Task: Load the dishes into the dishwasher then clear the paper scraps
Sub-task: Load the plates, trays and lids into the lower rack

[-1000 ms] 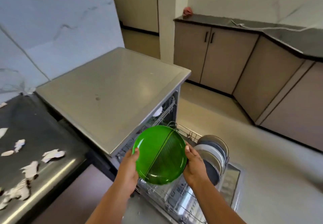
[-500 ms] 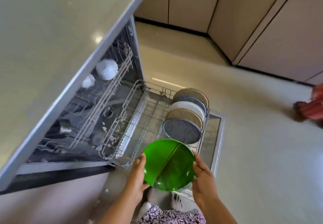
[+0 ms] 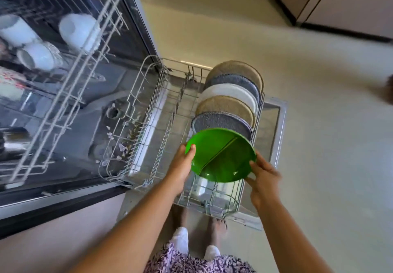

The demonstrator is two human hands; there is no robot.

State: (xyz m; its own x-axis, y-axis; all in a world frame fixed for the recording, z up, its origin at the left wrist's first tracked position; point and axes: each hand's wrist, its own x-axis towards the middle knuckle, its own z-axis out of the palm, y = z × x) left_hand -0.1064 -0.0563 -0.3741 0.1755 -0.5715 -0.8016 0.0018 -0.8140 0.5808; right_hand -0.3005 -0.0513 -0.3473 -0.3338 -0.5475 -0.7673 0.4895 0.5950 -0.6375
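A round green plate (image 3: 221, 154) with a ridge across it is held by both hands over the pulled-out lower rack (image 3: 148, 111) of the open dishwasher. My left hand (image 3: 180, 166) grips its left rim, thumb on top. My right hand (image 3: 264, 176) grips its right rim. The plate tilts just in front of a row of several plates (image 3: 229, 98) standing upright on the rack's right side: grey, tan and white ones.
The upper rack (image 3: 70, 64) at the left holds white cups (image 3: 79, 30) and bowls. The dishwasher door (image 3: 274, 128) lies open on the floor under the lower rack. Beige floor spreads to the right; cabinets (image 3: 340, 0) stand at the top right. My feet are below the rack.
My view has dropped from the counter top down to the open dishwasher. Both hands have carried the green plate forward and down, close to the front of the plate row.
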